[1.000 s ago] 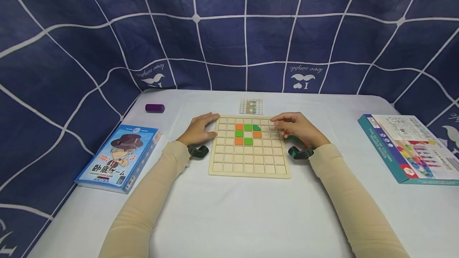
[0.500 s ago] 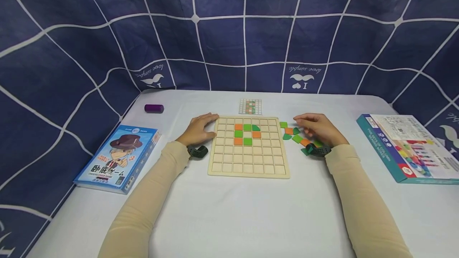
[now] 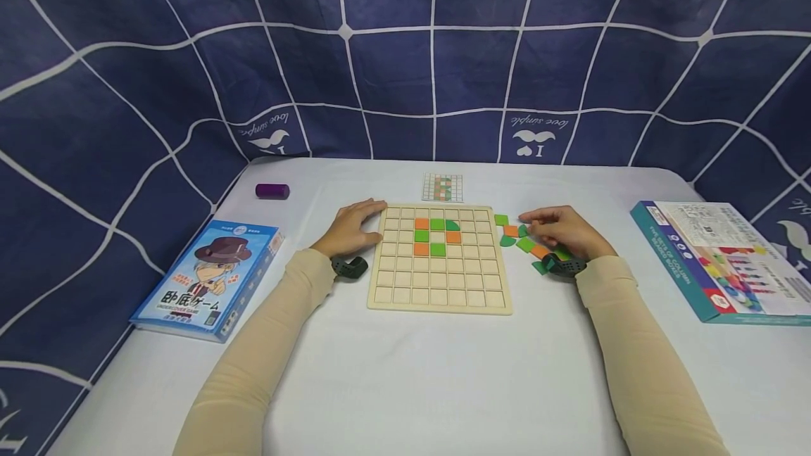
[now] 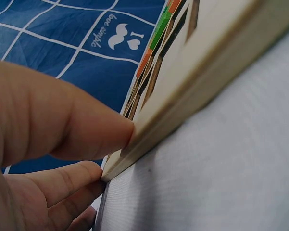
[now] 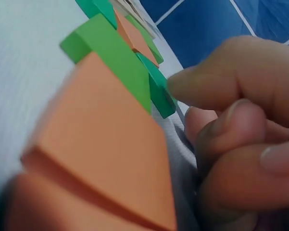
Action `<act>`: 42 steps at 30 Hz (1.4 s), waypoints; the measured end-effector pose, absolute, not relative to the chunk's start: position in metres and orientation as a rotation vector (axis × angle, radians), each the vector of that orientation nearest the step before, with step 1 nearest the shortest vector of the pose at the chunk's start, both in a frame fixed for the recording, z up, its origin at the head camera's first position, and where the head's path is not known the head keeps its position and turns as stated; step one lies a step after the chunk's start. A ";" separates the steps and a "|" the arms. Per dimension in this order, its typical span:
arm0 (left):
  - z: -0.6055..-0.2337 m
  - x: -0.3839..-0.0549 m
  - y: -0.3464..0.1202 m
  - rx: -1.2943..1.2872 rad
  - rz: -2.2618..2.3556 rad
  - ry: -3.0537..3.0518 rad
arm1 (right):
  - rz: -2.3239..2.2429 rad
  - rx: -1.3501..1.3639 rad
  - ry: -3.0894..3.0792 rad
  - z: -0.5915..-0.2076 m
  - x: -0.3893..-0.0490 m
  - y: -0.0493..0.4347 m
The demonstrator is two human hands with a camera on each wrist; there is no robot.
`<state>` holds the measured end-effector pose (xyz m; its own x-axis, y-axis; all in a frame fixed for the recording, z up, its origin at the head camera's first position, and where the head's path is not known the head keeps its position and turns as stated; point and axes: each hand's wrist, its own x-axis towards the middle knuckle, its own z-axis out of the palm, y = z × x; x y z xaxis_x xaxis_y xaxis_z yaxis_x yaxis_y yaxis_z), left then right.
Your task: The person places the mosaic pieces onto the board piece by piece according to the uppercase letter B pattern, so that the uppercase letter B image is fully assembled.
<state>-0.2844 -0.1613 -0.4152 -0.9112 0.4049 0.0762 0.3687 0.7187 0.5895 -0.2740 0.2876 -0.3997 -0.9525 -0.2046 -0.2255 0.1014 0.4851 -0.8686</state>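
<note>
A wooden grid board (image 3: 440, 283) with orange and green pieces set in several cells lies on the table. My left hand (image 3: 348, 229) rests at its left edge; in the left wrist view the thumb (image 4: 101, 132) touches the board's rim, with the other fingers beyond the corner. My right hand (image 3: 564, 229) is over the loose pieces right of the board. Its fingers are bent, and one fingertip is right at a dark green curved piece (image 5: 156, 86) that lies on the cloth. Near it are a light green piece (image 5: 110, 60) and an orange piece (image 5: 103, 139).
Behind the board lies a small pattern card (image 3: 443, 188). A blue game box (image 3: 209, 280) is at the left, with a purple cylinder (image 3: 272, 191) behind it. A teal-edged box (image 3: 728, 266) lies at the right. A dark blue curtain (image 3: 405, 69) hangs behind the table.
My right hand has moved right, from the board's right edge to the loose pieces, then slightly lower, bringing its fingertips to the dark green piece. My left hand stays at the board.
</note>
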 end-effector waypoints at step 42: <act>-0.413 -0.284 -0.161 0.640 0.956 2.861 | -1.602 -0.297 2.286 -0.377 -0.269 0.269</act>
<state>-0.2844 -0.1611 -0.4132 -0.9123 0.4027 0.0745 0.3666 0.7218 0.5870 -0.2690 0.2686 -0.3766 -0.9226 -0.3553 -0.1500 0.0197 0.3449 -0.9384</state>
